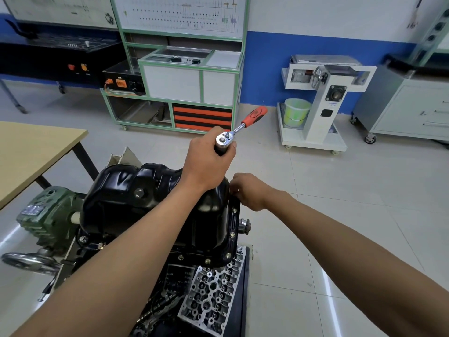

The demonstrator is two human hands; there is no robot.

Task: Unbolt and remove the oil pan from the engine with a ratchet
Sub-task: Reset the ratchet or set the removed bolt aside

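A glossy black oil pan (126, 198) sits on top of the upturned engine (209, 295), with several bolts along its flange (234, 222). My left hand (206, 161) grips the socket extension just under the chrome head of a ratchet (239, 128), held above the pan's far side; its orange handle points up and to the right. My right hand (250, 190) is at the pan's far right flange corner, fingers curled around something small there. What the fingers pinch is hidden.
A wooden table (31, 152) stands at the left. A green gearbox (48, 215) with a handwheel (26, 261) sits left of the engine. A green-framed cabinet (184, 88), a white cart (323, 103) and a grey drawer unit (408, 108) line the back wall.
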